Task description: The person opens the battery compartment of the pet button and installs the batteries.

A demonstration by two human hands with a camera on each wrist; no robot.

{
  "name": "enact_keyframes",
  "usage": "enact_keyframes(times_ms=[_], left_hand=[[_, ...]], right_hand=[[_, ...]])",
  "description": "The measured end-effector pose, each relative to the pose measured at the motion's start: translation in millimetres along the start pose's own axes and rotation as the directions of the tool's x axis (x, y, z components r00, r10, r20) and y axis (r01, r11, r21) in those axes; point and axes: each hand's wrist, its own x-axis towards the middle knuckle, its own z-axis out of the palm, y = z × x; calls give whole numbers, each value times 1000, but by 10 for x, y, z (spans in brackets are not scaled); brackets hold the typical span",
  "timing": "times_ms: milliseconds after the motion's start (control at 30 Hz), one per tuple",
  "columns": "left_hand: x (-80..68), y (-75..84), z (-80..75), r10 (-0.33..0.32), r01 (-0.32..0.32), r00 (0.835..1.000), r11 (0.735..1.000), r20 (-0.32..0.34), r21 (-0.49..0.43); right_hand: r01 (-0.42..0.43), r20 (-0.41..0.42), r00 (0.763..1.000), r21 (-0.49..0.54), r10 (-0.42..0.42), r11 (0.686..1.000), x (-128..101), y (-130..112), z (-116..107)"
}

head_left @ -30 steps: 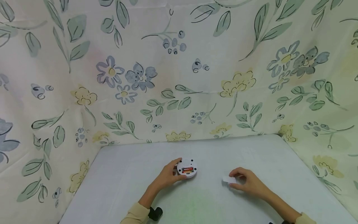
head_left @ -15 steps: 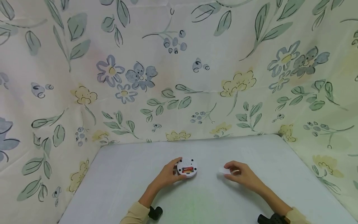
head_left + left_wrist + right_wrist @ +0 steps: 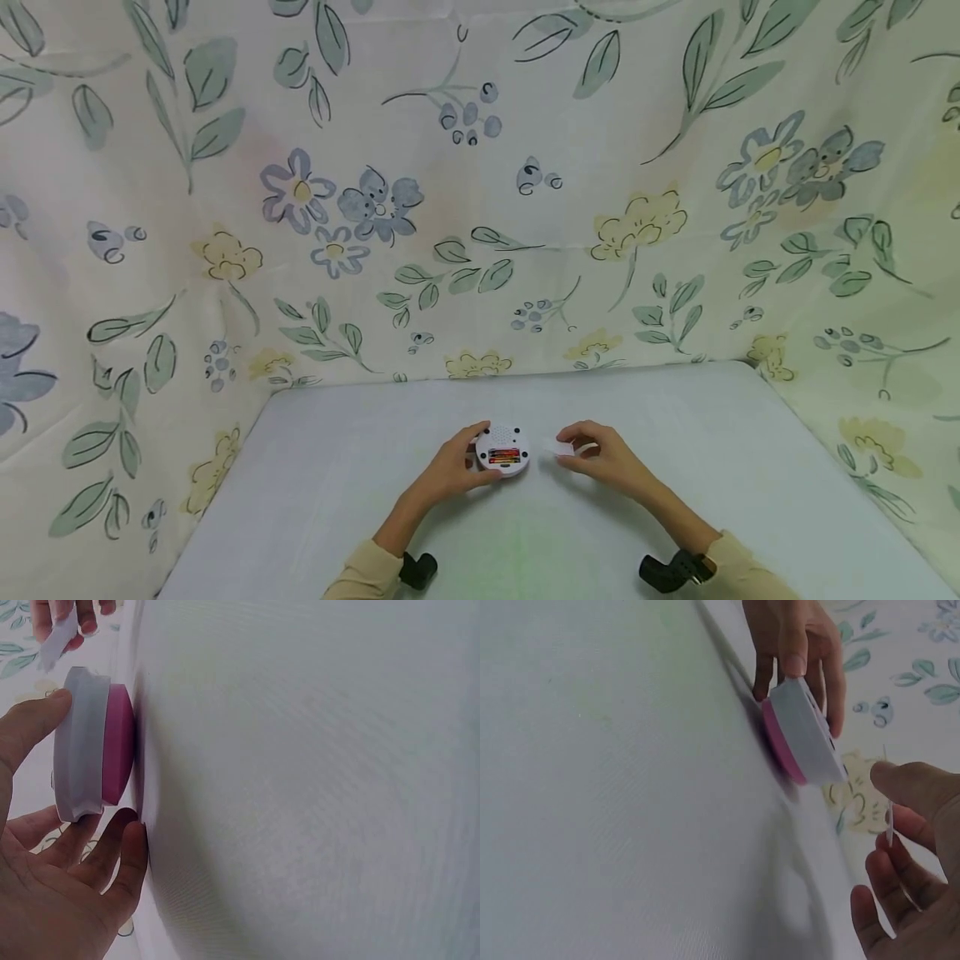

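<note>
White cover pinched in right grip, now nearer round device; left grip still clamped on device

right hand carried white cover left, now beside round device

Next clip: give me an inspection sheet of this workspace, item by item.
Surface: pale grey table, bare where visible.
Job's things: round white device, pink underneath, lying back-up, battery bay open with batteries showing; small white cover beside it, not yet fitted.
Clutter: nothing seen.
Hands: left hand holds the device's edge; right hand pinches the cover just right of it.
Cables: nothing seen.
Surroundings: floral cloth walls off back and sides.
</note>
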Motion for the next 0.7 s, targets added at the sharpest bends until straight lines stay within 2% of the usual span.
enact_keyframes(times_ms=[200,400,700], left_hand=[[-9,12,-2,0,0,1000,1000,2,-9],[-7,7,-6,8,-8,1000,1000,-1,-21],[-11,14,-7,45,-45,999,999,1,-29]], right_hand=[[34,-11,999,29,-34,999,123,-88,177],[50,8,999,-29,-50,998,247,-147,351],[161,39,987,-110,-157,981,354,-180,517]])
